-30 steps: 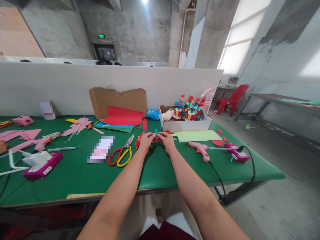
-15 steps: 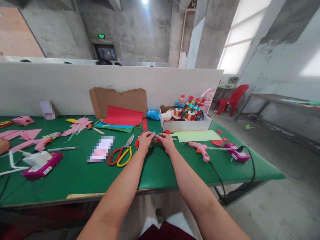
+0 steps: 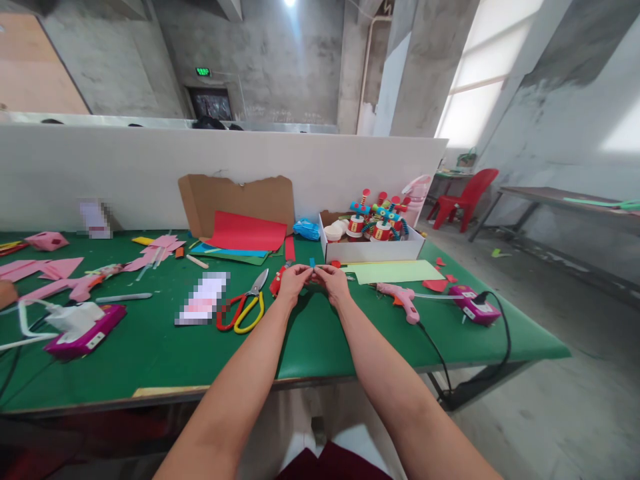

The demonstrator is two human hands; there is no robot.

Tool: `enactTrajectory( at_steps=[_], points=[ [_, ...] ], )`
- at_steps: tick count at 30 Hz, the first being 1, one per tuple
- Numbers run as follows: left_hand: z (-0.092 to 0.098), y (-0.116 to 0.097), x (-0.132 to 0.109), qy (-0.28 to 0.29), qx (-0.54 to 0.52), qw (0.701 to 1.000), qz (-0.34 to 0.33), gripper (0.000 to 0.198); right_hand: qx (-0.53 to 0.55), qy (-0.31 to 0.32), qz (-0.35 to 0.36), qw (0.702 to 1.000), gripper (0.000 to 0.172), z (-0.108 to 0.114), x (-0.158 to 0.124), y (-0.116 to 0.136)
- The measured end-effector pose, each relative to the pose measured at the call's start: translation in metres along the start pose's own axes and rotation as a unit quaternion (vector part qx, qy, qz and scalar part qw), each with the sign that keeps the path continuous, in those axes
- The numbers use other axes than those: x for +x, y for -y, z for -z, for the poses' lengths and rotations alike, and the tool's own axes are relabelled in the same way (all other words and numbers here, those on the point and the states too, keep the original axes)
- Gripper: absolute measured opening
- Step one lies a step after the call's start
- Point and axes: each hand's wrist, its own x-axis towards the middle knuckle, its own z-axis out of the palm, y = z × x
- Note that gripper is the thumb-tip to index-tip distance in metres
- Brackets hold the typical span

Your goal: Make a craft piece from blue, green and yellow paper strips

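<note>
My left hand [image 3: 296, 280] and my right hand [image 3: 333, 279] meet over the green table, fingertips pinched together on a small blue paper strip [image 3: 313, 263]. The strip's upper end sticks up between them; its lower part is hidden by my fingers. Just left of my left hand lies a small red object [image 3: 275, 283], partly covered by the hand. Scissors [image 3: 249, 303] with one red and one yellow handle rest further left, blades apart. To the right of my right hand are a pale green paper sheet [image 3: 395, 271] and a pink glue gun [image 3: 403, 299].
A white box [image 3: 373, 251] of red and blue paper figures stands at the back. Red paper [image 3: 247, 232] lies before a cardboard piece [image 3: 240, 193]. Purple power strips [image 3: 473, 305] with cables sit at both sides. At the far left edge, part of another person's hand [image 3: 7, 293] shows.
My fingertips have drawn closer together, and the blue strip now stands more upright between them. The other person's hand at the left edge has shifted slightly.
</note>
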Motion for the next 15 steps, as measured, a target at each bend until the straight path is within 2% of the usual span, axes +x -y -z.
enactTrajectory(
  at_steps=[7,12,15],
  points=[
    [-0.0016,-0.0029,-0.0015,-0.016,-0.005,1.000,-0.008,0.030,-0.073,-0.020,0.051,0.996,0.021,0.0001,-0.0012,0.0007],
    [-0.0031,-0.0055,-0.0023,-0.017,-0.044,0.999,0.010,0.033,0.031,-0.024,-0.050,0.998,0.024,0.0004,-0.0007,0.0070],
    [-0.0031,-0.0054,-0.0024,-0.003,-0.057,0.998,0.020,0.035,0.058,-0.014,-0.075,0.995,0.018,0.0009,-0.0010,0.0073]
  ],
)
